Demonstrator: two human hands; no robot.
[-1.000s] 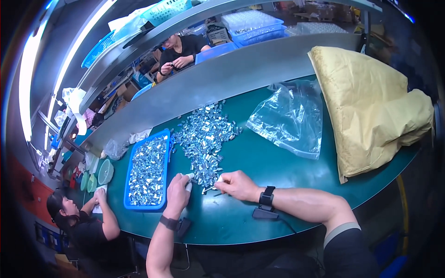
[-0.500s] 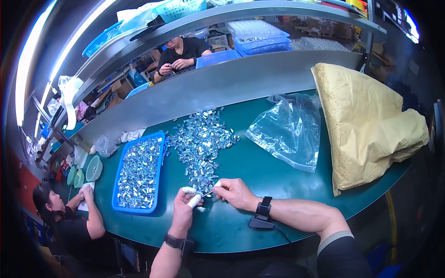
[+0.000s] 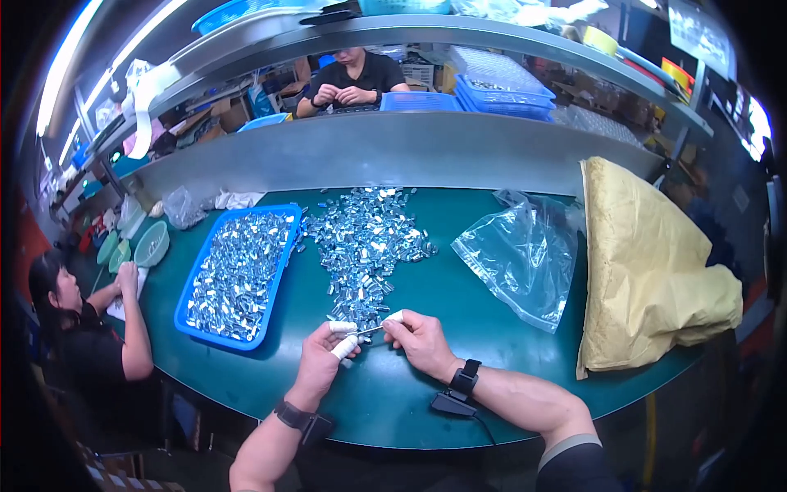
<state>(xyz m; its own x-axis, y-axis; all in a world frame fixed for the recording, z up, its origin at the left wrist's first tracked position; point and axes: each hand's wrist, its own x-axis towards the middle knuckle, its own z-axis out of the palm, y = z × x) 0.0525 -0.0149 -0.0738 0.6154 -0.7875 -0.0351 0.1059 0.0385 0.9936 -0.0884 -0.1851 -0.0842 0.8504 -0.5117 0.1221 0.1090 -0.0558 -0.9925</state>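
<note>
My left hand (image 3: 321, 361), white coverings on its thumb and forefinger, is closed in a pinch at the near end of the pile. What sits between those fingertips is too small to make out. My right hand (image 3: 422, 343), also with a white-covered fingertip, pinches a thin metal rod-like tool (image 3: 371, 330) whose tip points left, to my left fingers. Just beyond both hands spreads a loose pile of small shiny metal pieces (image 3: 361, 254) on the green table (image 3: 484, 385). Several loose pieces lie by my left fingertips.
A blue tray (image 3: 266, 332) full of similar pieces stands left of the pile. At right lie a clear plastic bag (image 3: 525, 262) and a large yellow paper sack (image 3: 648, 287). A metal partition (image 3: 369, 152) runs along the back. Co-workers sit at left (image 3: 90, 328) and beyond the partition (image 3: 352, 82).
The view has shifted, so the tray, bag and sack appear lower. Both hands stay together at the pile's near end, the tool still in my right hand.
</note>
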